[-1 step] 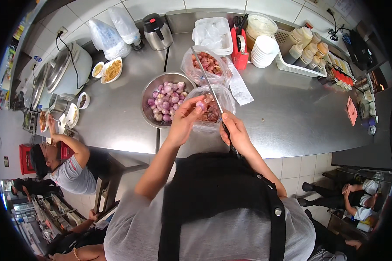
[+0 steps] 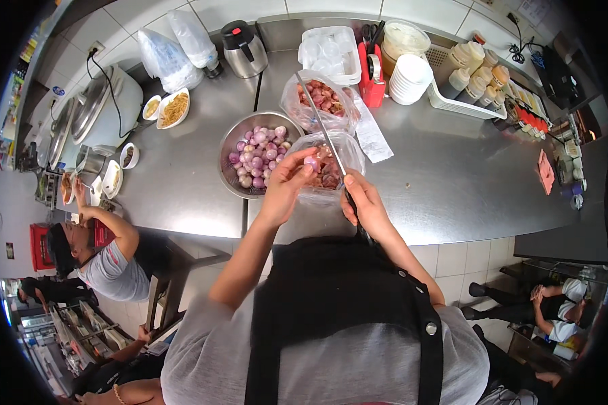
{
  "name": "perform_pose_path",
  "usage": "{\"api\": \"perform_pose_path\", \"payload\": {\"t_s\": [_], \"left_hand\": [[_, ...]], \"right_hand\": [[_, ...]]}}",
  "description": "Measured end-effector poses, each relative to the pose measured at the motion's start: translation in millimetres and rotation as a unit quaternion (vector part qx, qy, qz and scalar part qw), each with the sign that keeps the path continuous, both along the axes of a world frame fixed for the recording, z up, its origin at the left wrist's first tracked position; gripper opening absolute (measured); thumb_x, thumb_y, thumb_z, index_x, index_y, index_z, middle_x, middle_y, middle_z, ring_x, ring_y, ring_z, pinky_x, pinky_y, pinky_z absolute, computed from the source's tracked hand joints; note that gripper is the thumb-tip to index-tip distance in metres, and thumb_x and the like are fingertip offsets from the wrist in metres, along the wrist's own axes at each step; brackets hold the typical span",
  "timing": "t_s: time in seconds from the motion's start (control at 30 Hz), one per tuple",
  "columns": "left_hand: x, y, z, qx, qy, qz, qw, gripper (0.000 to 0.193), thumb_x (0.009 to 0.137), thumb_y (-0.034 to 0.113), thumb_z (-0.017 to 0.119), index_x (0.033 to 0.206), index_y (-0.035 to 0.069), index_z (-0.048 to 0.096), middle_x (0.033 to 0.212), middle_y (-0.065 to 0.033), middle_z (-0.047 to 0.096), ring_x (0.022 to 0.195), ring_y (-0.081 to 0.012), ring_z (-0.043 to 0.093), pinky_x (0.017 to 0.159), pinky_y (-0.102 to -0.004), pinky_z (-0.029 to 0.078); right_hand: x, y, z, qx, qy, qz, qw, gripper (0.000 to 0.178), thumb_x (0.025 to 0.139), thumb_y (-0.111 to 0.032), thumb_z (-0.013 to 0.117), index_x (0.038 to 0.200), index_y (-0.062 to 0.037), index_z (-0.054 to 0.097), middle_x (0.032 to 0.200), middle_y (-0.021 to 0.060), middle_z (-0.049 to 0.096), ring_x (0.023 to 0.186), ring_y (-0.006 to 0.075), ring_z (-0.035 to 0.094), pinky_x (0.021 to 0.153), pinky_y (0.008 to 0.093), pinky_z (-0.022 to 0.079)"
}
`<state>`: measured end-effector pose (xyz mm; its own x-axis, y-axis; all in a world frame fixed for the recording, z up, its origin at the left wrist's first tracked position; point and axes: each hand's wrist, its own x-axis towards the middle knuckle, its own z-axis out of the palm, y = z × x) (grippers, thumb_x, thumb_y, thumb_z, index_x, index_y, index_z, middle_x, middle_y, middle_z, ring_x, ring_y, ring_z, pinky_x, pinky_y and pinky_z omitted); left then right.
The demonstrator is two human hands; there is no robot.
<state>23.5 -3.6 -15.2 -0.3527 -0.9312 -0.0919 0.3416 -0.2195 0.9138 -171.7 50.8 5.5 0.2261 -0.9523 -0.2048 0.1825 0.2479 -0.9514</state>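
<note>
Between the fingertips of my left hand (image 2: 285, 187) is a small purple shallot (image 2: 311, 163). My right hand (image 2: 366, 202) grips the dark handle of a long knife (image 2: 321, 125), whose blade points up and away to the left, close beside the shallot. Under both hands lies an open clear plastic bag (image 2: 348, 150) with reddish-brown skins or peels in it. To its left sits a steel bowl (image 2: 225, 171) full of peeled purple shallots (image 2: 258, 154). Just beyond, a second clear bag (image 2: 289, 106) holds unpeeled reddish shallots (image 2: 325, 100), partly hidden by the blade.
The steel counter (image 2: 446, 182) carries a thermal jug (image 2: 244, 50), a white tub (image 2: 344, 50), a red tape dispenser (image 2: 373, 77), stacked white bowls (image 2: 411, 79) and a basket of sauce bottles (image 2: 471, 104). A paper slip (image 2: 373, 138) lies right of the bags. A co-worker (image 2: 111, 260) is at the left.
</note>
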Motion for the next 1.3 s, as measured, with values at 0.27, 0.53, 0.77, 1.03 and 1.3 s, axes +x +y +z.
{"api": "perform_pose_path", "payload": {"t_s": [0.27, 0.53, 0.77, 1.03, 1.3], "left_hand": [[-6, 1, 2, -0.02, -0.024, 0.049, 0.998, 0.041, 0.097, 0.006, 0.06, 0.136, 0.002, 0.048, 0.126, -0.0078, 0.059, 0.115, -0.0191, 0.06, 0.097, -0.0339, 0.051], [-4, 0, -3, -0.023, -0.061, 0.05, 0.997, 0.037, 0.094, 0.007, 0.065, 0.129, 0.001, 0.055, 0.117, -0.0059, 0.063, 0.107, -0.0137, 0.061, 0.091, -0.0288, 0.053], [-3, -3, -7, -0.032, -0.033, 0.038, 0.998, 0.036, 0.095, 0.009, 0.065, 0.129, 0.002, 0.058, 0.114, -0.0038, 0.064, 0.101, -0.0107, 0.061, 0.089, -0.0278, 0.051], [-6, -4, -6, -0.031, -0.072, 0.054, 0.995, 0.033, 0.095, 0.007, 0.064, 0.126, 0.002, 0.058, 0.116, -0.0049, 0.064, 0.103, -0.0124, 0.061, 0.09, -0.0297, 0.051], [-3, -4, -5, -0.03, -0.07, 0.021, 0.997, 0.034, 0.096, 0.009, 0.063, 0.128, 0.001, 0.055, 0.116, -0.0059, 0.063, 0.102, -0.0131, 0.062, 0.089, -0.0296, 0.052]], "right_hand": [[7, 4, 0, 0.007, -0.008, 0.025, 1.0, 0.055, 0.107, -0.036, 0.04, 0.157, -0.0196, 0.024, 0.059, -0.0044, 0.041, 0.045, 0.0047, 0.035, 0.041, 0.0205, 0.031], [9, 1, 3, -0.004, 0.01, 0.034, 0.999, 0.051, 0.108, -0.036, 0.038, 0.157, -0.0231, 0.029, 0.058, -0.0057, 0.037, 0.046, 0.0041, 0.032, 0.043, 0.0203, 0.031], [10, -1, 5, -0.054, 0.007, 0.061, 0.997, 0.054, 0.107, -0.029, 0.042, 0.157, -0.0172, 0.026, 0.059, -0.0061, 0.038, 0.05, 0.0038, 0.036, 0.045, 0.0206, 0.031], [11, -5, 10, -0.037, 0.018, 0.026, 0.999, 0.059, 0.105, -0.026, 0.047, 0.158, -0.0118, 0.023, 0.065, -0.0047, 0.043, 0.053, 0.0043, 0.041, 0.048, 0.0212, 0.033], [13, -6, 5, -0.04, 0.032, 0.0, 0.999, 0.049, 0.106, -0.027, 0.048, 0.151, -0.01, 0.041, 0.062, -0.0056, 0.043, 0.052, 0.003, 0.041, 0.049, 0.0212, 0.033]]}}
